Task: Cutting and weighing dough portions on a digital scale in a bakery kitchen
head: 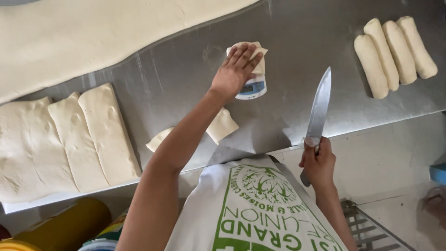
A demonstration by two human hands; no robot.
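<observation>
Left hand lay spread, fingers flat, pressing a folded piece of dough down onto a small white scale; it gripped nothing, only rested on top. Right hand was closed round the handle of a long knife, blade pointing up and away over the table edge, clear of the dough.

The work surface was a brushed steel table, dusted pale in patches and showing dull reflections. A wide rolled-out dough sheet covered its far left corner. Below that, at the near left edge, lay three cut slabs side by side, touching. A smaller offcut sat partly hidden under the left forearm. At the far right, four rolled logs lay packed together, slanted, well apart from the scale.

Beyond the table's near edge showed a pale concrete floor, a metal rack at the lower right, and a yellow container at the lower left. The person wore a white apron with green print.
</observation>
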